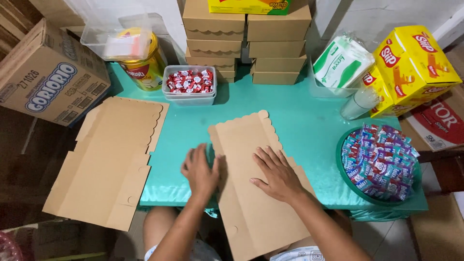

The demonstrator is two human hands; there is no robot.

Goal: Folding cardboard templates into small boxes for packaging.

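While both hands press down at the near edge of the table (pixel 309 125), a flat cardboard blank (pixel 251 179) lies under them, its near end hanging off toward the lap, its scalloped end pointing away. Right hand (pixel 278 174) lies flat, fingers spread, palm on the middle of the blank — not gripping, just pinning. Left hand (pixel 199 173) curls over the blank's left edge, fingers bent on the flap there; it presses rather than clutches, as far as I can tell. For a clean fold, I'd say the flat hand should sit right along the crease line while the other lifts the flap evenly, since card like this bends crookedly if pushed at one spot.

To the left, a second blank (pixel 108 159) lies unfolded, half off the table. Far right, a round green tray (pixel 341 164) is heaped with purple sweets. Farther back sits a clear tub (pixel 189 99) of red candies, a yellow tin (pixel 145 70) beside it, and at the rear stacked brown boxes (pixel 246 46).
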